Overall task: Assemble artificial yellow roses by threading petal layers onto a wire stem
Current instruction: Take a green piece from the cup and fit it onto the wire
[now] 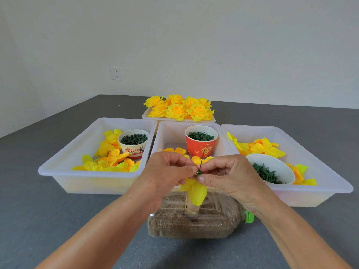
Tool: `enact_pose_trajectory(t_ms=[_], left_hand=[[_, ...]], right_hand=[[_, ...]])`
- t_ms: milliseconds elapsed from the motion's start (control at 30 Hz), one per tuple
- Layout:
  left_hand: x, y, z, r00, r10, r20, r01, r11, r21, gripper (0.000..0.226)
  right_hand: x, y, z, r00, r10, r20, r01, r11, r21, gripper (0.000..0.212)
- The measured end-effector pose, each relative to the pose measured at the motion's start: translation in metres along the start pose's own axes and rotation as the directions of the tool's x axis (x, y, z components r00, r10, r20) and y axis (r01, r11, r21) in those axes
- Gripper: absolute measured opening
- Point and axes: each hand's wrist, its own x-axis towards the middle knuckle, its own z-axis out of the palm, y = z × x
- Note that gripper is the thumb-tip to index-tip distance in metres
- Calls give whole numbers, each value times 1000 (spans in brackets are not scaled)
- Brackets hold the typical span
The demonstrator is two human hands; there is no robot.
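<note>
wire stem stands thin and dark between my two hands in the head view, rising above the fingertips in front of the red cup. my left hand pinches at the stem's base with thumb and forefinger curled in, and my right hand pinches from the other side, fingertips meeting the left ones around a small green piece on the wire. yellow petal layers hang below the pinch, drooping over a clear plastic bottle that lies on its side, filled with brown grain, its green cap pointing right.

beyond the hands i see three white trays side by side on the grey table. left tray holds loose yellow petals and a paper cup of dark green parts. middle tray holds the red cup, also full of green loops, and a few petals. right tray holds more petals and a white bowl of green pieces. farther back, a fourth tray is heaped with finished yellow roses. a wall socket sits on the pale wall.
</note>
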Motion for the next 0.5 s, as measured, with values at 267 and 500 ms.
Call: enact_pose_trajectory(t_ms=[267,500], left_hand=[[3,3,-3,990,-137,40,138,990,-33,3],[5,2,-1,974,-221,55,226,968,-114,12]], right_hand=[[2,2,1,1000,-8,-18,8,1000,6,12],[4,-2,0,997,79,3,-79,997,2,8]])
